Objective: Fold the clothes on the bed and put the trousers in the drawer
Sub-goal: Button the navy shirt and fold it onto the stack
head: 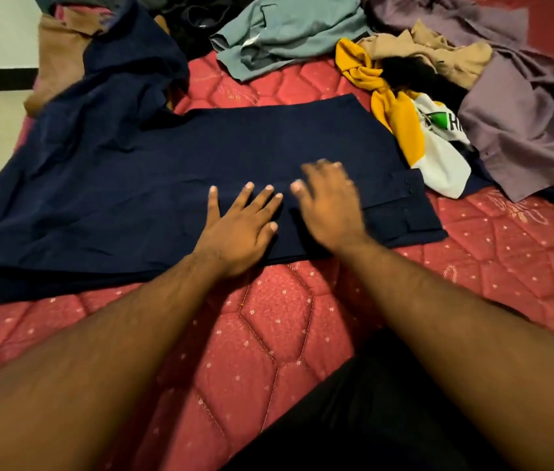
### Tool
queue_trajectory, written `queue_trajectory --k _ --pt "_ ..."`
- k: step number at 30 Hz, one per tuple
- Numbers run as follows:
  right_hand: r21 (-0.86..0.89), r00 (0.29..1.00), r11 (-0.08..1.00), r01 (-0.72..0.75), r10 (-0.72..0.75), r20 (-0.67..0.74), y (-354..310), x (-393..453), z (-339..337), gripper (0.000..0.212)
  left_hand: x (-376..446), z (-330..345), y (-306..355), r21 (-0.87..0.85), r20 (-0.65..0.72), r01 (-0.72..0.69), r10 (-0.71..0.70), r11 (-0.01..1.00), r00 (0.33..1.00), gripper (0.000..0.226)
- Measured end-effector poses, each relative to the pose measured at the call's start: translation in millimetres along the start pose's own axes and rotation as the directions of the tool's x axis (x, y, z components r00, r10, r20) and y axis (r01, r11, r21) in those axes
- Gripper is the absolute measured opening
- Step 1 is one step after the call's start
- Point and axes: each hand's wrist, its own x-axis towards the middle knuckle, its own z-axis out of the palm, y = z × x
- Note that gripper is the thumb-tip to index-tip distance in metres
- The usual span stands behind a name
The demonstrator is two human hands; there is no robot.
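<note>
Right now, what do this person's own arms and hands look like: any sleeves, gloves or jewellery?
Both forearms are bare up to the frame edge, with no sleeves showing. The left hand and right hand wear no gloves, and no watch or bracelet shows at either wrist. The right hand is blurred, so a ring cannot be ruled out.

A red quilted bed (268, 334) carries a spread navy garment (166, 185), with grey-green (285, 32), mauve (523, 124), tan (438, 52) and yellow-white clothes (411, 130) heaped beyond
</note>
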Motion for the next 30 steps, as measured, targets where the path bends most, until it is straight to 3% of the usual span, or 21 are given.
queue_trajectory --k 2,5,8,11,12,14,16,17,23,27,30 --pt "-0.017 0.964 0.995 0.103 -0.096 0.246 -2 -15 19 0.064 6 8 -6 -0.053 -0.032 0.130 -0.132 0.990 0.991 0.053" --pt "-0.122 0.935 0.970 0.210 -0.163 0.314 50 -12 15 0.081 7 16 -21 -0.054 -0.067 0.256 -0.259 0.965 0.963 0.060" --pt "-0.101 0.959 0.994 -0.047 0.073 0.274 95 -4 1 0.095 1 14 -28 -0.048 -0.058 0.305 -0.308 0.951 0.950 0.071" --pt "-0.183 0.962 0.980 -0.085 0.128 0.242 87 -1 0 0.098 7 7 -26 -0.023 -0.013 0.394 -0.394 0.919 0.919 0.072" --pt "-0.200 0.965 0.978 -0.062 0.110 0.237 75 -1 1 0.095 12 4 -20 -0.014 -0.044 0.374 -0.374 0.927 0.926 0.068" --pt "-0.165 0.968 0.985 0.058 -0.015 0.249 47 -2 8 0.093 23 0 -5 0.027 -0.132 0.165 -0.160 0.986 0.978 0.058" --pt "-0.131 0.948 0.978 0.163 -0.118 0.297 29 -5 16 0.092 29 1 3 0.038 -0.070 -0.035 0.037 0.999 0.997 0.056" --pt "-0.125 0.941 0.977 0.174 -0.128 0.313 27 -8 20 0.091 28 4 0 0.023 -0.020 -0.028 0.028 0.999 0.999 0.056" --pt "-0.102 0.940 0.979 0.175 -0.136 0.312 47 -5 19 0.093 -15 7 -76 0.069 -0.072 0.250 -0.245 0.966 0.967 0.064" --pt "-0.133 0.929 0.975 0.175 -0.119 0.351 44 -3 17 0.097 -55 -5 -112 0.075 -0.091 0.492 -0.485 0.868 0.870 0.066" --pt "-0.172 0.912 0.972 0.161 -0.080 0.401 21 6 12 0.101 -49 -10 -89 0.120 -0.174 0.502 -0.480 0.857 0.860 0.069"
